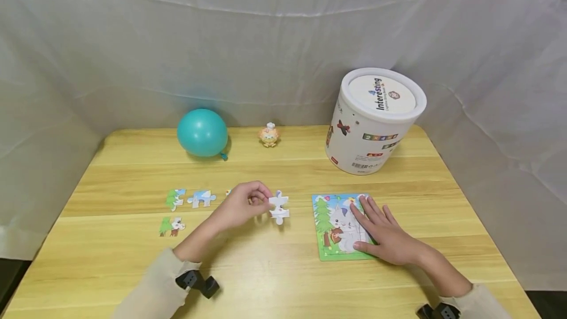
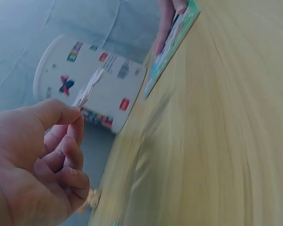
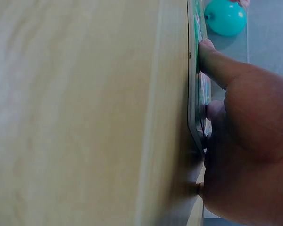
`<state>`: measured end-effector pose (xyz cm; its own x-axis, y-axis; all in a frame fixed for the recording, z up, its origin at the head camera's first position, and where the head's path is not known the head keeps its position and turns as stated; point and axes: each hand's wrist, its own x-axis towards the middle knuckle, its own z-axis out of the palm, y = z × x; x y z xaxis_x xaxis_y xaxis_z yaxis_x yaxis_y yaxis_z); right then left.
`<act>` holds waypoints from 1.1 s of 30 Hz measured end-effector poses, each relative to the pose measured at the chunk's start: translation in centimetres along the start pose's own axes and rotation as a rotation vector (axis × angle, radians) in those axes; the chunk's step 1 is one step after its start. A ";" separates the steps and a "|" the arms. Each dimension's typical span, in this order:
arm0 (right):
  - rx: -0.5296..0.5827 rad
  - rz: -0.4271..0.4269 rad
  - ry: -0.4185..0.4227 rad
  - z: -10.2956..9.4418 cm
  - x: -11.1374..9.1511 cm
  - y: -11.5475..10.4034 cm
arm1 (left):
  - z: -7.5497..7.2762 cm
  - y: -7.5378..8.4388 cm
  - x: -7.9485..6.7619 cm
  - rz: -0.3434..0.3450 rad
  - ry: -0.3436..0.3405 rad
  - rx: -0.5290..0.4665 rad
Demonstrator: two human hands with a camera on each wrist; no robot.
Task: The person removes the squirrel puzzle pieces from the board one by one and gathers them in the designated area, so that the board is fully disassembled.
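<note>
The left hand (image 1: 245, 206) pinches a piece (image 1: 280, 214). Table (image 1: 298, 245) lies between it and the board (image 1: 343, 256); the spread right hand (image 1: 390, 235) covers one edge.

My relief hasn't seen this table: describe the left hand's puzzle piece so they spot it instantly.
Find the big white tub, then, nearer the camera, the puzzle board under the right hand. Left of that, the left hand pinches the puzzle piece: mostly white and held up, unlike the loose pieces lying on the table farther left.

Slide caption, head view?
Left hand pinches a loose puzzle piece; right hand rests on the puzzle board.
</note>
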<state>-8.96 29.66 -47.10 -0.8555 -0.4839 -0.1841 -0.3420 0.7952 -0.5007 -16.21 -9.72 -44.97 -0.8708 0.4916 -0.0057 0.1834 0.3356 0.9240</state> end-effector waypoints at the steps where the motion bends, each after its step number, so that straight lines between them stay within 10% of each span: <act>1: 0.001 0.001 0.000 0.0 0.0 0.0 | -0.4 -0.2 -0.3 -0.007 0.006 0.002; 33: 0.002 -0.015 0.005 0.1 -0.1 0.2 | -10.6 -4.8 -9.6 -0.142 0.069 0.078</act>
<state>-8.90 29.81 -47.27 -0.8522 -0.4940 -0.1721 -0.3542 0.7870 -0.5052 -13.58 -24.60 -45.32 -0.9192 0.3794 -0.1051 0.0889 0.4601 0.8834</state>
